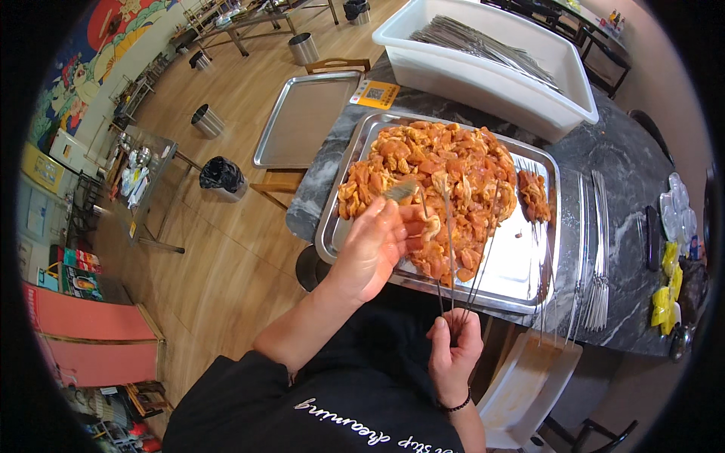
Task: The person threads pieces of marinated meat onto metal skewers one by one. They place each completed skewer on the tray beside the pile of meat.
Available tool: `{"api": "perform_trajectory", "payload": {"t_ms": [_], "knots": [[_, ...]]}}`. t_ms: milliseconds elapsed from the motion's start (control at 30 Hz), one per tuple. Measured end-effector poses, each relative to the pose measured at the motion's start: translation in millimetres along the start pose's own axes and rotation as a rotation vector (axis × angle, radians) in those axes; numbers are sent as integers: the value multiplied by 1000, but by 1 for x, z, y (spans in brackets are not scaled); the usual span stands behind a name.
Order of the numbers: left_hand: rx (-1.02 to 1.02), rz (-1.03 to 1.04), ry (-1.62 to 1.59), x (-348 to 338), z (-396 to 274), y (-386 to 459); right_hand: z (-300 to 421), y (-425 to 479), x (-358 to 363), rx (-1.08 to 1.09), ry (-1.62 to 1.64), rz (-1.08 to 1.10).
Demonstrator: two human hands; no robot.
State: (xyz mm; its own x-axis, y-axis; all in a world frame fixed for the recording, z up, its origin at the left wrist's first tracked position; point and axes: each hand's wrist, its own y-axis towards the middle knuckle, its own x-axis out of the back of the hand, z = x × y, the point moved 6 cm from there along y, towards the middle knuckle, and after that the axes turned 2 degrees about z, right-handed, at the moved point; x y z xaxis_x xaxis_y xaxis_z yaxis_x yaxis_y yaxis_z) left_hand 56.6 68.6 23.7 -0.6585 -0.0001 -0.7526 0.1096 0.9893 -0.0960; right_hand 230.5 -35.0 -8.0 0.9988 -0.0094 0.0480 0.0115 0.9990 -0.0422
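Observation:
My right hand (456,345) grips the lower ends of several metal skewers (451,243) that fan out over the tray. My left hand (376,243) is raised over the tray's near left part, fingers curled around a piece of raw meat (431,227) at one skewer. A blurred greyish thing (400,191) shows by its fingertips; I cannot tell what it is. Beneath, a steel tray (481,301) bears a large heap of marinated raw meat pieces (459,164). At its right side lie loaded skewers with meat (533,196) bunched at their far ends.
A white plastic tub (487,85) of metal skewers stands behind the tray. More bare skewers (599,255) lie on the dark marble table (628,226) at right. An empty metal tray (310,119) rests on a chair at left. A white bin (527,385) sits below the table edge.

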Motion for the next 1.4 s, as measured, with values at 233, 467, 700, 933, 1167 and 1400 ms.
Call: {"api": "perform_trajectory", "payload": {"t_ms": [233, 467, 700, 933, 1167, 1400], "knots": [[9, 60, 69, -4, 20, -2, 2, 3, -9, 112, -68, -54], [70, -25, -167, -19, 18, 2, 11, 15, -28, 221, -89, 23], [-142, 99, 422, -51, 15, 14, 3, 10, 3, 119, 23, -92], [219, 113, 141, -59, 46, 26, 9, 16, 24, 56, 179, -102], [171, 304, -31, -60, 56, 33, 23, 13, 19, 123, -52, -84], [-436, 495, 1601, -89, -10, 40, 75, 85, 98, 265, -798, -390]]}}
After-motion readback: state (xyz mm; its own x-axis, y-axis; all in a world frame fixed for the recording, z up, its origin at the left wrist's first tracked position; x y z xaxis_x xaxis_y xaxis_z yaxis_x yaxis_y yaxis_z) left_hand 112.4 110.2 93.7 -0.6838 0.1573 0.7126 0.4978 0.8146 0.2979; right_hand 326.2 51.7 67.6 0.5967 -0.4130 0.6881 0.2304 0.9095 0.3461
